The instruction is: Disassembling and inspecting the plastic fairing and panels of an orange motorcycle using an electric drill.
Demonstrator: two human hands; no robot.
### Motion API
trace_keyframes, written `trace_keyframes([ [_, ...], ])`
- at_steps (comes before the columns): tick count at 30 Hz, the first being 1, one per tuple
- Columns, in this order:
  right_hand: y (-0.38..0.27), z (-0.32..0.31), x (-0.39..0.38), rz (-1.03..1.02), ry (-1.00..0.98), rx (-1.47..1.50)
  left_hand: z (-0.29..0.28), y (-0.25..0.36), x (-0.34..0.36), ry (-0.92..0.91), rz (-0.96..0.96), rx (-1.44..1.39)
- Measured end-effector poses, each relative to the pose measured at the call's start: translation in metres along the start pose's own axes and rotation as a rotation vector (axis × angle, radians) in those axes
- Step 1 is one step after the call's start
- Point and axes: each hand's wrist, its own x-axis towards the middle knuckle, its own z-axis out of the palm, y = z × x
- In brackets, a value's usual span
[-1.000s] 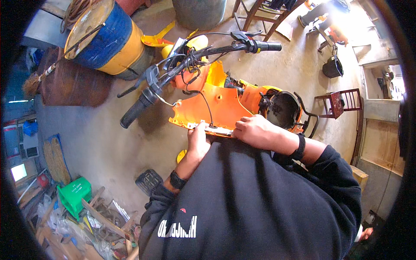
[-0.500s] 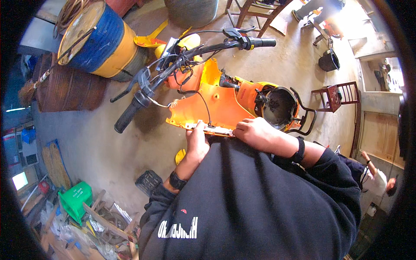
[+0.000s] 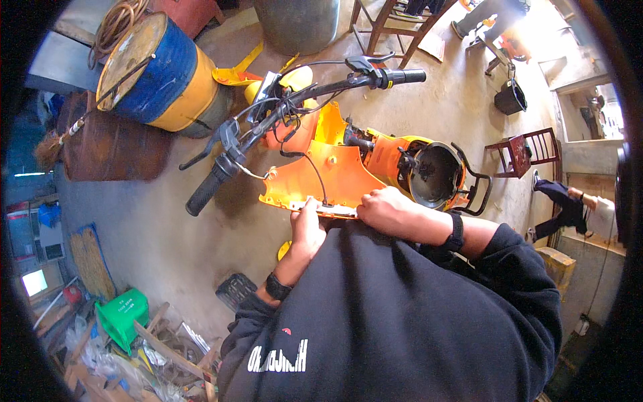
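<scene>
An orange plastic scooter panel (image 3: 315, 175) lies across in front of my body, its hollow inner side facing up. A pale, narrow strip part (image 3: 333, 209) sits along its near edge, and a black cable (image 3: 320, 181) runs from there to the handlebar (image 3: 284, 100). My left hand (image 3: 308, 233) grips that edge from the left, thumb on top. At the right end of the strip, my right hand (image 3: 392, 213) is closed on the panel edge; its fingertips are mostly hidden. The partly stripped scooter (image 3: 385, 155) stands beyond, with a round open compartment (image 3: 435, 172) at the right.
A blue and yellow drum (image 3: 161, 74) and a rusty barrel (image 3: 114, 144) stand at the far left. Scrap and a green container (image 3: 124, 315) lie at the lower left. Wooden chairs (image 3: 519, 153), a black bucket (image 3: 510, 97) and another person (image 3: 569, 208) are on the right.
My right hand has shifted slightly left along the panel edge, while my left hand keeps its grip. The other person at the right has moved farther up in the view. The view has tilted slightly.
</scene>
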Motion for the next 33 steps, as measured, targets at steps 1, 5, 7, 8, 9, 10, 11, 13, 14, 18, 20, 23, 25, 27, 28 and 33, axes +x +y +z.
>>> trace_keyframes([
  [1,0.003,0.004,0.003,-0.043,0.009,-0.025,0.0,0.001,0.0,0.006,-0.006,0.017],
  [5,0.006,0.008,0.01,-0.136,0.011,-0.09,-0.008,0.0,0.007,0.038,-0.017,0.067],
  [7,0.011,0.015,0.013,-0.149,-0.005,-0.092,-0.008,0.001,0.006,0.072,-0.015,0.09],
  [8,0.016,0.02,0.015,-0.157,-0.019,-0.084,-0.008,0.0,0.005,0.041,-0.018,0.039],
  [9,0.017,0.019,0.015,-0.168,-0.034,-0.075,-0.006,0.001,0.003,0.039,-0.02,0.029],
  [10,0.019,0.017,0.014,-0.151,-0.031,-0.036,-0.003,0.002,0.002,0.036,-0.022,0.018],
  [11,0.019,0.013,0.013,-0.135,-0.028,0.003,-0.001,0.003,0.0,0.033,-0.025,0.008],
  [13,0.018,0.008,0.01,-0.073,0.007,0.053,0.002,0.008,-0.004,0.041,-0.047,0.047],
  [14,0.016,0.008,0.004,-0.025,0.04,0.064,0.003,0.009,-0.006,0.045,-0.058,0.066],
  [18,0.016,-0.003,-0.013,-0.086,0.203,0.207,-0.006,0.006,0.004,0.005,-0.076,0.032],
  [20,0.022,-0.004,-0.016,-0.108,0.106,0.243,0.007,0.009,-0.009,0.025,-0.072,0.011],
  [23,0.024,-0.007,-0.015,-0.131,0.075,0.25,0.007,0.01,-0.009,-0.015,-0.095,-0.002],
  [25,0.023,-0.005,-0.011,-0.157,0.096,0.231,-0.006,0.004,0.008,-0.045,-0.111,-0.004],
  [27,0.027,0.005,-0.005,-0.188,0.122,0.199,-0.008,0.004,0.013,-0.026,-0.111,0.009],
  [28,0.028,0.008,-0.003,-0.185,0.111,0.171,0.003,0.008,0.002,0.005,-0.107,0.024],
  [33,0.029,0.023,0.005,-0.157,0.059,0.108,-0.002,0.006,0.008,-0.036,-0.114,0.032],
])
